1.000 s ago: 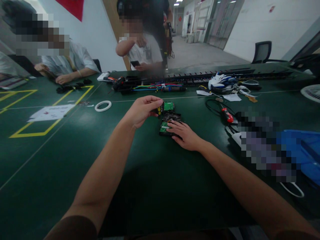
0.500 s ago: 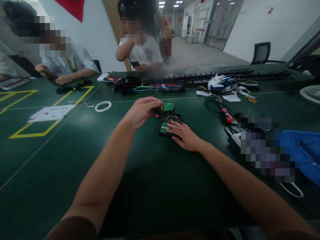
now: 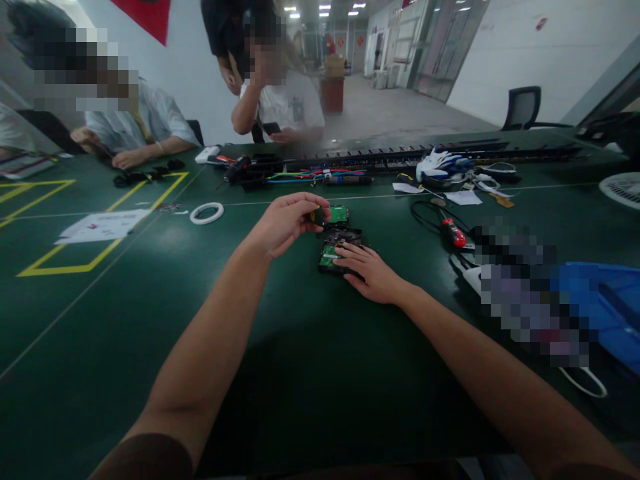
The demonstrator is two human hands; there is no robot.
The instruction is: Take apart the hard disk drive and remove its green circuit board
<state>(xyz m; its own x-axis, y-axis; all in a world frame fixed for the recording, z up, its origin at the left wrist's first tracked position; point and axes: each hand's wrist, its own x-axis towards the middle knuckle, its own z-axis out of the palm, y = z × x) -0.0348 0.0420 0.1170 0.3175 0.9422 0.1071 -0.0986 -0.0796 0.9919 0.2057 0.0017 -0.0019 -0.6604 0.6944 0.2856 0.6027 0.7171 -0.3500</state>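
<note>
On the green tabletop lies an opened black device [image 3: 343, 237], with one green circuit board [image 3: 339, 214] at its far end and another green board [image 3: 329, 252] at the near end. My left hand [image 3: 290, 223] is closed in a pinch beside the far board, holding a small dark piece with yellow on it [image 3: 315, 215]. Fingers cover most of that piece, so its kind does not show. My right hand [image 3: 373, 270] rests flat over the right side of the near board, fingers stretched out and partly hiding it.
A white ring [image 3: 207, 213] and a paper sheet [image 3: 103, 227] lie left. Cables [image 3: 305, 176] and white-blue gloves [image 3: 443, 165] sit along the back. A red screwdriver [image 3: 454, 232] and a blue object [image 3: 600, 300] are right. Two people sit across the table; another stands behind.
My left hand has shifted slightly right and turned a little, so yellow now shows on the piece between its fingers. My right hand stays put. The standing person in the background has moved left.
</note>
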